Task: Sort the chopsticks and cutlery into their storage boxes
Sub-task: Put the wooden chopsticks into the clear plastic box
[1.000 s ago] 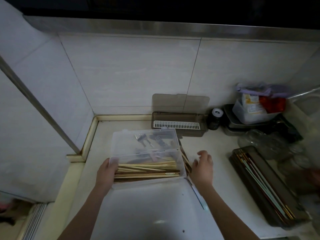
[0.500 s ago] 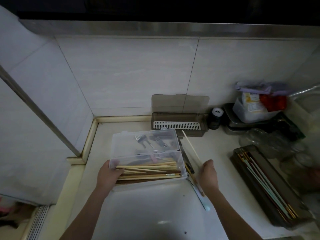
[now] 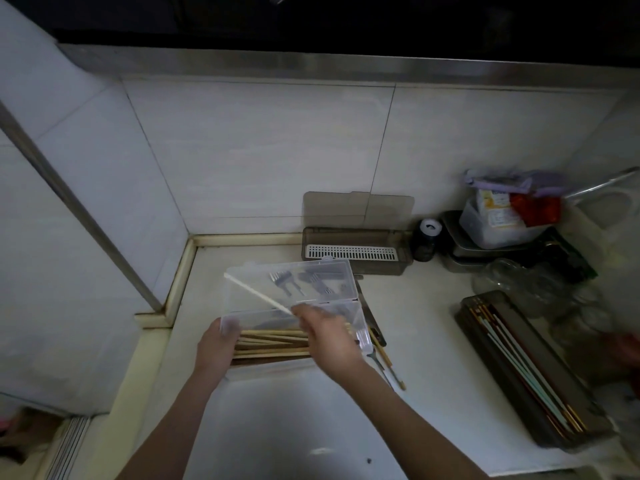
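- Head view: a pale table (image 3: 433,358) fills the corner under white wall tiles, dimly lit
- A dark brown storage box (image 3: 533,372) lies open at the right of the table, with long chopsticks in white, red and gold laid lengthwise inside it
- A clear plastic box (image 3: 294,306) sits at the table's middle, its lid (image 3: 332,275) raised towards the wall; forks (image 3: 287,284) show through the lid
- A smoked-brown box (image 3: 353,252) with a white slotted tray stands against the wall behind it, lid upright
- The right hand (image 3: 332,337) reaches across the clear box, closed on a white chopstick (image 3: 258,293) that slants up and left over the lid
- The left hand (image 3: 216,348) grips the left end of the clear box, thumb on its rim
- Wooden chopsticks (image 3: 273,344) lie stacked side by side in the clear box, between the two hands
- A few loose utensils (image 3: 381,355) rest on the table just right of the clear box; I cannot tell their kind
- A small dark jar (image 3: 425,240) stands beside the smoked box
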`<state>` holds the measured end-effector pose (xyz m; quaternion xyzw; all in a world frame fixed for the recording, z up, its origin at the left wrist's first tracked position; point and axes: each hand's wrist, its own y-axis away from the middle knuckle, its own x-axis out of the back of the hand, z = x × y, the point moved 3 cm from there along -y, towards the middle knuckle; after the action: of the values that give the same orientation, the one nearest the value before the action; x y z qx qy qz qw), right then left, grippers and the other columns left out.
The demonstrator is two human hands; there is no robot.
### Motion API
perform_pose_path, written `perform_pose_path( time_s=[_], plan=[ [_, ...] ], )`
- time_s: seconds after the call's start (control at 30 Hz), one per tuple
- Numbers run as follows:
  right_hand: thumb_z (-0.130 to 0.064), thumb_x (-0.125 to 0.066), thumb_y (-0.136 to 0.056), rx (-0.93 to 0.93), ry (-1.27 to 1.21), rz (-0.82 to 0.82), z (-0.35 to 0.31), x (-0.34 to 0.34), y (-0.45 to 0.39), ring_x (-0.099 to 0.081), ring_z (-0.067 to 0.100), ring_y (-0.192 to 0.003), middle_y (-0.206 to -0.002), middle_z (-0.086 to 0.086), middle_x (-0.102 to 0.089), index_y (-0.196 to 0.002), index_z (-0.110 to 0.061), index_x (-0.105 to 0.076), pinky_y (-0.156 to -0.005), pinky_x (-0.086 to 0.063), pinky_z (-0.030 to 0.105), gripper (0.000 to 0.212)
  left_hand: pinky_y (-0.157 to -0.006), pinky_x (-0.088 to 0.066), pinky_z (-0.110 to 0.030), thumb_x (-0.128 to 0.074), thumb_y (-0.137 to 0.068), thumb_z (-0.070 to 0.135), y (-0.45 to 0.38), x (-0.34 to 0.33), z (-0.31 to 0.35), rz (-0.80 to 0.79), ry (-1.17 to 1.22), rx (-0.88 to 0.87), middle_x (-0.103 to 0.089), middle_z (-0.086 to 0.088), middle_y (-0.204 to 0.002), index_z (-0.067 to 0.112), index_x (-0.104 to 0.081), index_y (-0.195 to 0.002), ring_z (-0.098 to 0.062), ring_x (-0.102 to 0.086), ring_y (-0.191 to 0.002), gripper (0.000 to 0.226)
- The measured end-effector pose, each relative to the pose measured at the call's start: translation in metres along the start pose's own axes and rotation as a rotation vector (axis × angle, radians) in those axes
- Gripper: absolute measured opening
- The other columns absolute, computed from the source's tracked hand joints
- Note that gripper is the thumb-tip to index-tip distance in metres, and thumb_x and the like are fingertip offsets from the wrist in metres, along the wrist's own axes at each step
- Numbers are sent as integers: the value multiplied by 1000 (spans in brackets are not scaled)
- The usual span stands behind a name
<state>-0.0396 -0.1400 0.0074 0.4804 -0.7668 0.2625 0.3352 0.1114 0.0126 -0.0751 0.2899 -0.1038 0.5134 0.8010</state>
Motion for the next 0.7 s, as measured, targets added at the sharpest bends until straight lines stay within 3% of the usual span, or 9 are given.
perform_pose_path(
  time_s=[0.1, 0.2, 0.3, 0.37, 0.4, 0.5, 0.6, 0.7],
  plan=[
    [3, -42, -92, -119, 208, -161, 21, -16, 3, -55, 23, -112, -123, 8, -57, -137, -23, -43, -95, -45, 32, 52, -74, -45, -38, -48, -87, 42, 0, -2, -5, -27, 292, 142, -66, -17, -98, 20, -67, -85, -32, -61, -87, 29],
    [2, -42, -92, -132, 285, -133, 33, -15, 4, -48, 23, -121, -132, 6, -52, -144, -26, -36, -103, -38, 32, 59, -77, -46, -37, -41, -92, 41, -2, -3, -6, -37, 442, 200, -64, -18, -103, 18, -66, -89, -31, -60, -90, 34],
    [12, -44, -78, -160, 161, 169, 45, 5, 10, -55, 24, -110, -122, 8, -59, -126, -17, -57, -93, -44, 30, 58, -91, -49, -50, -42, -77, 68, -8, -5, -16, -32, 387, 169, -69, -10, -99, 24, -69, -87, -33, -63, -95, 52],
    [14, -49, -74, -287, 107, 420, 67, 18, 22, -57, 27, -97, -108, 10, -61, -110, -12, -61, -80, -49, 35, 46, -89, -47, -52, -43, -68, 73, -14, -5, -27, -6, 314, 103, -69, -7, -96, 26, -68, -83, -31, -64, -95, 55],
    [11, -52, -76, -395, 94, 461, 82, 22, 28, -56, 27, -94, -104, 9, -60, -106, -13, -58, -77, -50, 37, 39, -89, -47, -53, -44, -70, 70, -8, -5, -20, -3, 313, 94, -69, -7, -95, 25, -68, -81, -32, -63, -95, 52],
    [-14, -57, -88, -669, 16, 274, 119, 20, 41, -52, 21, -94, -105, 4, -56, -105, -20, -47, -81, -51, 41, 20, -88, -48, -53, -46, -93, 46, 2, -3, -7, 6, 329, 47, -68, -10, -92, 22, -66, -80, -35, -63, -94, 34],
    [-28, -54, -90, -675, 64, 49, 131, 10, 45, -53, 21, -92, -102, 2, -54, -101, -23, -46, -83, -50, 41, 14, -87, -49, -53, -43, -97, 42, 1, -3, -8, 22, 329, 43, -68, -10, -92, 23, -67, -82, -34, -63, -93, 34],
    [-29, -51, -91, -683, 131, 1, 133, 7, 46, -54, 23, -92, -101, 2, -56, -102, -21, -46, -83, -48, 38, 14, -86, -49, -52, -42, -98, 42, 1, -3, -8, 28, 332, 28, -68, -8, -90, 24, -67, -82, -33, -63, -94, 34]
  ],
)
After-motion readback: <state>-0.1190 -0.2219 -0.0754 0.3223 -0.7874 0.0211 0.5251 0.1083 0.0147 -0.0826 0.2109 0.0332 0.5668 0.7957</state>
